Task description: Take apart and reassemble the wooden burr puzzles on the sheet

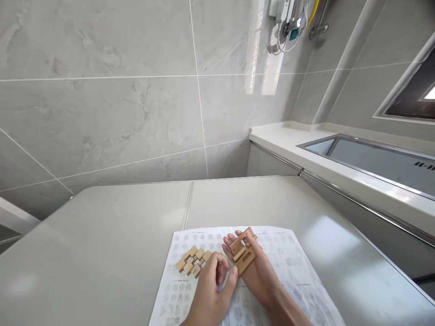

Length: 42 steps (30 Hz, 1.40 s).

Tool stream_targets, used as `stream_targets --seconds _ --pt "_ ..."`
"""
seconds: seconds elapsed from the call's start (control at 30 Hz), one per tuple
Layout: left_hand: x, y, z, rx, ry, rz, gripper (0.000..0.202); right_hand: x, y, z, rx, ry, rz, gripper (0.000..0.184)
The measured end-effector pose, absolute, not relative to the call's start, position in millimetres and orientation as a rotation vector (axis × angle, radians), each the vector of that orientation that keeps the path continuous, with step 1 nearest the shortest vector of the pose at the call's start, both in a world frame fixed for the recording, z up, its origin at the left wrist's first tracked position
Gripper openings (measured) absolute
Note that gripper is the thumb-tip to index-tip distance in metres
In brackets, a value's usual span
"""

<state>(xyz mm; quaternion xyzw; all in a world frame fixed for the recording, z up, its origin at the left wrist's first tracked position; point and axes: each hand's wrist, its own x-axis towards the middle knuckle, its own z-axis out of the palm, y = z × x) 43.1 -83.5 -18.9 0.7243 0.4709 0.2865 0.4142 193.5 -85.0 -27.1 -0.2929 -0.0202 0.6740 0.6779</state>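
My right hand [263,278] is turned palm up and holds a wooden puzzle [245,258] made of slotted brown pieces. The thumb presses on its top, while the fingertips show past its far left side. My left hand [212,290] is just left of it, with fingers loosely curled and the thumb apart, its tip close to the puzzle's lower edge. I see nothing in the left hand, and whether the thumb touches the puzzle is unclear. Beyond the left knuckles, several lighter interlocked wooden blocks [190,261] lie on a printed sheet [285,244], partly covered by that hand.
The creased sheet with small faint diagrams lies on a pale table [112,253] with a seam across it. A tiled wall [136,113] stands behind the table. Along the right runs a white counter [282,140] with a metal-framed sink or panel [370,158].
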Motion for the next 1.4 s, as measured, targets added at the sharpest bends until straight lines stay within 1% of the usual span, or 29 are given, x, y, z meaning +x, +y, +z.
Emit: stream_targets --seconds 0.17,0.27,0.37,0.43,0.57,0.63,0.77,0.87,0.93,1.03,1.2,1.4 --pt "35 -73 -12 1.923 1.100 0.708 0.016 194 -85 -35 -0.658 -0.058 1.541 0.031" --pt "26 -64 -12 1.967 1.103 0.707 0.010 193 -85 -35 -0.667 -0.042 1.541 0.028" --pt "17 -56 -14 1.967 1.134 0.718 0.012 192 -86 -34 -0.690 -0.044 1.557 0.027" --pt "14 -54 -14 1.936 1.143 0.709 0.014 190 -87 -34 -0.715 -0.064 1.574 0.030" --pt "14 -58 -12 1.859 1.100 0.652 0.025 185 -91 -31 -0.797 -0.115 1.621 0.048" --pt "16 -61 -11 1.816 1.047 0.635 0.028 181 -93 -29 -0.799 -0.171 1.629 0.052" --pt "19 -65 -11 1.724 0.928 0.581 0.034 174 -100 -25 -0.791 -0.316 1.679 0.048" --pt "20 -68 -12 1.646 0.912 0.524 0.041 172 -104 -26 -0.801 -0.413 1.726 0.046" --pt "20 -69 -13 1.609 0.927 0.551 0.043 172 -104 -29 -0.788 -0.419 1.738 0.046" --pt "20 -70 -14 1.563 0.956 0.631 0.043 174 -100 -32 -0.755 -0.360 1.753 0.046" --pt "21 -71 -17 1.501 0.939 0.646 0.042 179 -94 -33 -0.686 -0.280 1.756 0.047" --pt "22 -69 -21 1.424 0.893 0.719 0.040 182 -96 -38 -0.703 -0.189 1.714 0.041"
